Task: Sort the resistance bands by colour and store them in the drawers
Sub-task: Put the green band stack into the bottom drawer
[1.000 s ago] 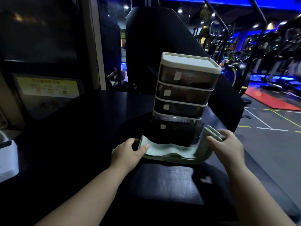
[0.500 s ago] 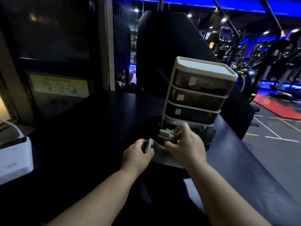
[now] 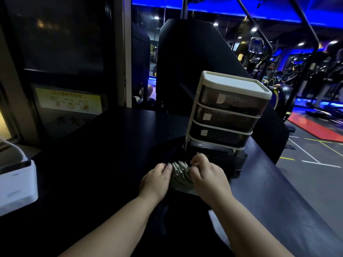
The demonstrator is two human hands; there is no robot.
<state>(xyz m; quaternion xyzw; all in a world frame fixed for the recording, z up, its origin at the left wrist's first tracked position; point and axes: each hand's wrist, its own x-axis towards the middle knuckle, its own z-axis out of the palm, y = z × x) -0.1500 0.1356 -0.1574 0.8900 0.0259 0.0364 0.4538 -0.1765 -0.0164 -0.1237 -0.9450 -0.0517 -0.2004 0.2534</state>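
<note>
Head view: a person's left hand [image 3: 157, 179] and right hand [image 3: 209, 177] pinch a folded pale-green resistance band [image 3: 181, 173] between them over the dark table [image 3: 111, 145], just before the drawer unit's [image 3: 228, 112] pulled-out bottom drawer [image 3: 239, 160]. The band is not yet stored, and the three upper drawers are closed.

A gym: rows of exercise machines [image 3: 284, 93], red floor mat [image 3: 319, 129], blue strip lighting [image 3: 213, 9].

Reaches forward with both bare forearms, holds the left hand [image 3: 157, 178] and the right hand [image 3: 207, 175] close together, knuckles up and fingers curled, and pinches the folded pale band [image 3: 181, 171] between them from either side.
</note>
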